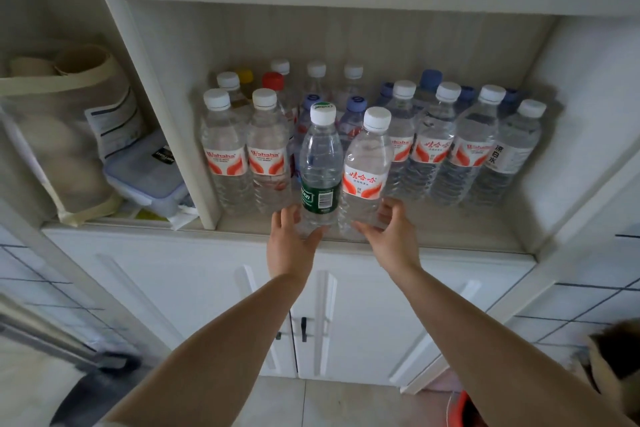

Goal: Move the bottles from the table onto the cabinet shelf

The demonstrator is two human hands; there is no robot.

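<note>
Head view: rear bottles (313, 80) (mostly caps) hide behind front rows.

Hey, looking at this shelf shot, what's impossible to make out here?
Head view only:
- Back-row bottles, like the red-capped bottle: bodies hidden behind the front row.
- Green-labelled clear plastic bottle and red-labelled clear plastic bottle: bases covered by the left hand and right hand.
- The table: out of frame.
- Clear lidded plastic box: contents blurred.

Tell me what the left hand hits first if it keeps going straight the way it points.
Probably the green-label bottle: the left hand already sits at its base, thumb and fingers either side. Contact itself is unclear.
</note>
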